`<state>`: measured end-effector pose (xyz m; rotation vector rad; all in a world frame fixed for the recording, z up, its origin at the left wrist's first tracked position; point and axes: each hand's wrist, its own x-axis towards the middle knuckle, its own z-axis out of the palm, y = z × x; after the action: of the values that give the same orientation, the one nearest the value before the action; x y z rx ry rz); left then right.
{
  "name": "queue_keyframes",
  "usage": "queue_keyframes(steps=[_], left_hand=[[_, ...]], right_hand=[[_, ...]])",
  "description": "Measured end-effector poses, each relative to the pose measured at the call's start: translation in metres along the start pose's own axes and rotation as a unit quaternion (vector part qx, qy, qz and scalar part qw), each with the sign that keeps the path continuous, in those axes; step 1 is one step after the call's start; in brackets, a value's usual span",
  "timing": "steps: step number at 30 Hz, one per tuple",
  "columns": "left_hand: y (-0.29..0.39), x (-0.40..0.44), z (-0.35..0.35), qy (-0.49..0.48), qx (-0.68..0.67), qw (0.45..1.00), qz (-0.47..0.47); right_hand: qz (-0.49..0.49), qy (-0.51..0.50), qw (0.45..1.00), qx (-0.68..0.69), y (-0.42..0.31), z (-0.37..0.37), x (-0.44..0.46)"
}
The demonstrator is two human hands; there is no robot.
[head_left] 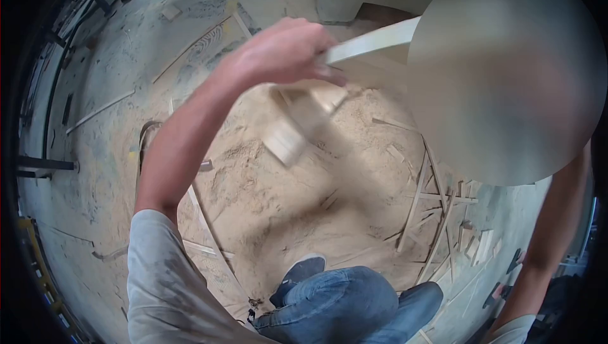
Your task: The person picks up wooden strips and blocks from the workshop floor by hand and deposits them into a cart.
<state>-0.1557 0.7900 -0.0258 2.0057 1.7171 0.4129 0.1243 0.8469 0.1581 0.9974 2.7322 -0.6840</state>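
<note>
My left hand [294, 49] reaches across the upper middle with its fingers closed around the end of a pale, flat wooden strip [373, 41]. The strip runs right and passes behind a large blurred disc. My right forearm [560, 208] rises along the right edge into that disc, which hides the right hand and its fingers. Below my left hand is a short pale wooden block [285, 142], smeared by motion. I cannot tell whether it is in the air or touching the floor.
Sawdust [304, 204] covers the floor around my bent knees in jeans [342, 299]. Thin wood strips [437, 185] lie in a loose heap at right, with offcuts [481, 246] beside them. Another long strip [209, 227] lies at left. A dark metal frame [47, 163] stands far left.
</note>
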Motion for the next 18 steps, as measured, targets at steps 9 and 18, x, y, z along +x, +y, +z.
queue_keyframes(steps=[9,18], left_hand=[[-0.002,-0.105,0.219,0.192,-0.253,0.927,-0.199],[0.007,-0.118,0.397,0.076,-0.27,0.898,-0.339]], right_hand=[[0.186,0.43,0.883,-0.016,0.131,0.173,-0.334],[0.532,0.383,0.723,0.215,0.043,0.282,-0.424]])
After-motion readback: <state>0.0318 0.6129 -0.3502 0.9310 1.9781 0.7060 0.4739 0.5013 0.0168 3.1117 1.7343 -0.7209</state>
